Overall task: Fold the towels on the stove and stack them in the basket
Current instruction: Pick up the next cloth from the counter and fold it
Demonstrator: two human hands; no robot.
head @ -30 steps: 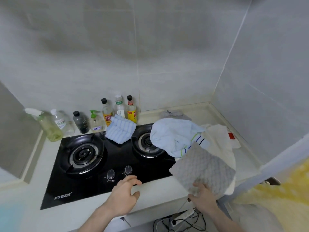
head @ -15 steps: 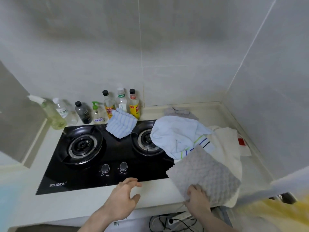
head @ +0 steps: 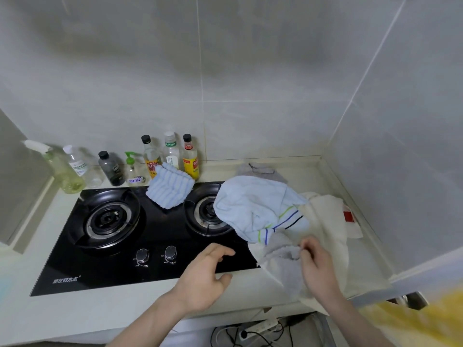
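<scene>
Two hands in view over a black two-burner stove point(head: 150, 246) set in a pale counter point(head: 87, 314). Right hand point(head: 317, 266), at about 5 o'clock in the frame, has thumb and fingertips curled, pinching the upper edge of a grey towel point(head: 285, 264); the cloth is bunched and droops over the counter's front edge. Left hand point(head: 205, 274), at 6 o'clock, hovers above the stove's front edge with fingers loosely curled, holding nothing. Grey towel lies on a cream towel point(head: 328, 234) spread over the counter at 3 o'clock of the stove. Pale blue towel with green, blue and black stripes point(head: 255, 209) is heaped over the right burner point(head: 203, 211), overlapping the cream towel. Small blue ribbed cloth point(head: 170, 187) sits at the stove's back edge, 12 o'clock, between the burners. Another grey cloth point(head: 263, 170) lies behind the heap, near the wall. Row of bottles point(head: 170, 154) stands along the wall at 11 o'clock. Two knobs point(head: 156, 254) at stove front, just left of the left hand. Basket cannot be made out in this view.
</scene>
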